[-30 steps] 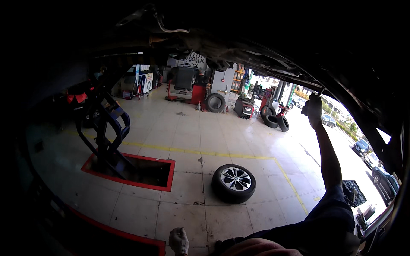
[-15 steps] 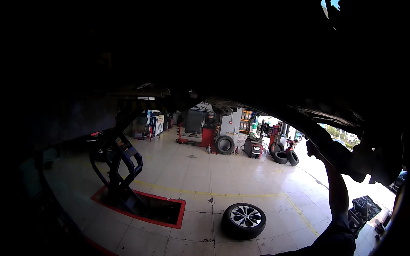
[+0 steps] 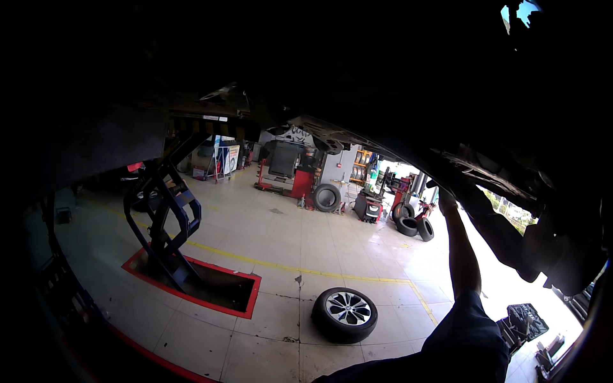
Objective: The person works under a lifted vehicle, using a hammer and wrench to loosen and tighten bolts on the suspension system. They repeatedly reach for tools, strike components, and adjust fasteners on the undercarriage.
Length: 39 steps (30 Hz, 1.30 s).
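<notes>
My right arm rises from the lower right toward the dark underside of a raised car (image 3: 488, 172). My right hand (image 3: 445, 196) is a dark shape against or just beside the underbody, at a long dark part (image 3: 495, 233) that slopes down to the right. I cannot make out its fingers or what they hold. My left hand is not in view. Much of the upper picture is too dark to read.
A blue scissor lift (image 3: 191, 214) stands left in a red-edged recess (image 3: 252, 297). A loose alloy wheel (image 3: 345, 316) lies on the tiled floor (image 3: 332, 246). An open black case (image 3: 527, 322) sits lower right. Tyres (image 3: 408, 226) and red machines (image 3: 301, 185) stand behind.
The view has shifted, with the dark underbody covering more of the top. My right hand now reaches farther left, deeper under the car. My left hand, seen earlier at the bottom, is out of view.
</notes>
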### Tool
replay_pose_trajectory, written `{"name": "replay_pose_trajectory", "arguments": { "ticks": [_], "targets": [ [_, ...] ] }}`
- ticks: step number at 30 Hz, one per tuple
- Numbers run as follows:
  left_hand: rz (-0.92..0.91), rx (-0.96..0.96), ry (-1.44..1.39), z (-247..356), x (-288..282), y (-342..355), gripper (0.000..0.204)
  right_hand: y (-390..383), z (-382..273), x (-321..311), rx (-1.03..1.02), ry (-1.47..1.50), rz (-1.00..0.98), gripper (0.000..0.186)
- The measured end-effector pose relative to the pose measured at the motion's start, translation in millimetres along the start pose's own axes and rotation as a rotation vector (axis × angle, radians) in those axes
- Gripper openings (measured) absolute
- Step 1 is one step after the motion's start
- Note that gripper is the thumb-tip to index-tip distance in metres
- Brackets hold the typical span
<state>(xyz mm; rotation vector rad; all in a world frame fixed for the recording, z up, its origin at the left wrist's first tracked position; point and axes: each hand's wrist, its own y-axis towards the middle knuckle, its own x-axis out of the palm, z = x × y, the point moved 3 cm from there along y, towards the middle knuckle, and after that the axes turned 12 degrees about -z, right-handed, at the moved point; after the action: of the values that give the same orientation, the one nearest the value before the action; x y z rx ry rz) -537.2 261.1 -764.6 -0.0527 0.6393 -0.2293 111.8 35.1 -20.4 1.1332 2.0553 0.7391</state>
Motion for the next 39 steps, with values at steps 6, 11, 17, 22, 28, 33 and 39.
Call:
{"name": "replay_pose_trajectory", "arguments": {
  "ticks": [6, 11, 17, 22, 28, 33, 39],
  "targets": [
    [0.137, 0.353, -0.046, 139, -15, 2, 0.024, 6, 5, -20, -0.126, -0.023, -0.033, 0.027],
    [0.210, 0.402, -0.252, 224, 15, -22, 0.020, 35, 26, -35, -0.482, -0.320, -0.073, 0.030],
    [0.448, 0.768, -0.363, 394, 66, -70, 0.022, 55, 29, -50, -1.059, -0.810, 0.154, 0.030],
    [0.675, 1.236, -0.353, 610, 72, -141, 0.036, 51, 20, -23, -1.007, -0.300, -0.131, 0.028],
    [1.423, 1.327, 0.134, 845, 35, -252, 0.068, 20, 14, -29, -1.344, -0.345, 0.039, 0.033],
    [1.766, 1.105, 0.313, 952, 35, -263, 0.118, 17, 19, -14, -1.349, -0.005, 0.035, 0.031],
    [1.618, 0.994, 0.236, 961, 31, -258, 0.108, 8, 30, -14, -0.729, 1.480, -1.224, 0.041]
  ]
}}
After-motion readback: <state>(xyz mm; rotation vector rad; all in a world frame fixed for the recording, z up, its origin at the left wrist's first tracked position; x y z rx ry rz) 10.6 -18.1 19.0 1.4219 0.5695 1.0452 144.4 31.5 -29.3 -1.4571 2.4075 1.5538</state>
